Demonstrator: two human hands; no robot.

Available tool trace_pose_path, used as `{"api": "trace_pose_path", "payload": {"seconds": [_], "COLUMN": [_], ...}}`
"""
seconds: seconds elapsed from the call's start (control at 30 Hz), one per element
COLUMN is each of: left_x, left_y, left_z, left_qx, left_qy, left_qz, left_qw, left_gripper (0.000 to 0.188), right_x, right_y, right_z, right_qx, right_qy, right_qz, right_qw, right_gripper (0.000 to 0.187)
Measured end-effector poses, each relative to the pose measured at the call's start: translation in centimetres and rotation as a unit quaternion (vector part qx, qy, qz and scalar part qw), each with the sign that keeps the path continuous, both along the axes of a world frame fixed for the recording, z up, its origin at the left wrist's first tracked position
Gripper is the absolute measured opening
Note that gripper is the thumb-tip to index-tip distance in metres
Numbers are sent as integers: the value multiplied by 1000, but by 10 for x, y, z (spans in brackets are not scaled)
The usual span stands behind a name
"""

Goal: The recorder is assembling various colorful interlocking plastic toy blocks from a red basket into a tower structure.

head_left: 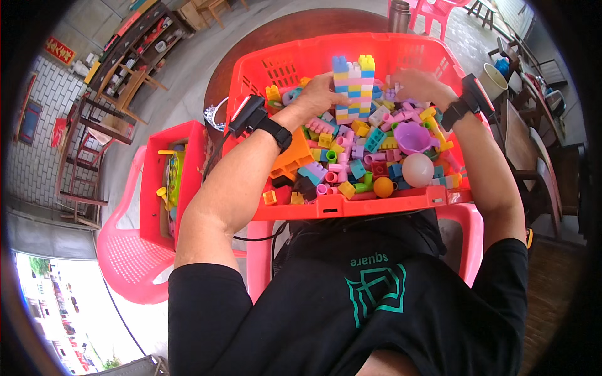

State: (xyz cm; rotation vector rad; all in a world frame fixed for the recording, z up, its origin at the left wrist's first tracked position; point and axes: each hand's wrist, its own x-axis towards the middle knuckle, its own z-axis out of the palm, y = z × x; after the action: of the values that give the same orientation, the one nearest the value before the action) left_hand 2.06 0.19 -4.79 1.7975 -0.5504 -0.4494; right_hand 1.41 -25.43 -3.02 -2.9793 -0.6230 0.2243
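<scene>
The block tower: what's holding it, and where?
The left hand holds the block tower by its left side, around mid-height; whether the right hand holds anything cannot be told.

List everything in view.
basket: one, red, before the person
block tower: one, multicoloured, in basket
loose blocks: many, mixed colours, in basket
bowl: one, purple, basket's right half
balls: two, whitish and orange, basket's near side
round table: one, reddish-brown, beyond basket
flask: one, brownish, far table edge
box: one, red, left of basket
toys: several, green-yellow, in box
chairs: several, pink, left and far
bucket: one, cream, far right
furniture: several, brown, both sides
shirt: one, black, torso
wrist straps: two, black, wrists
left hand: one, bare, at tower
right hand: one, bare, right of tower
</scene>
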Motion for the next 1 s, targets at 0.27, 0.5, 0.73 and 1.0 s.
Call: {"api": "trace_pose_path", "payload": {"seconds": [0.27,0.5,0.73,1.0], "left_x": [8,12,24,17], "left_y": [3,5,12,12], "left_z": [-7,-9,-22,-18], "left_qx": [-1,26,202,175], "left_qy": [43,43,-99,-127], "left_qz": [-29,-45,-58,-63], "left_qw": [999,998,973,974], "left_gripper": [34,39,41,40], "right_x": [-8,-9,-11,-15], "right_y": [11,13,17,21], "right_z": [4,4,7,10], "right_qx": [-62,-86,-88,-95], "right_qy": [-13,-19,-12,-13], "right_qz": [-69,-72,-59,-60], "right_qw": [996,994,994,994], "right_gripper": [44,41,39,40]}}
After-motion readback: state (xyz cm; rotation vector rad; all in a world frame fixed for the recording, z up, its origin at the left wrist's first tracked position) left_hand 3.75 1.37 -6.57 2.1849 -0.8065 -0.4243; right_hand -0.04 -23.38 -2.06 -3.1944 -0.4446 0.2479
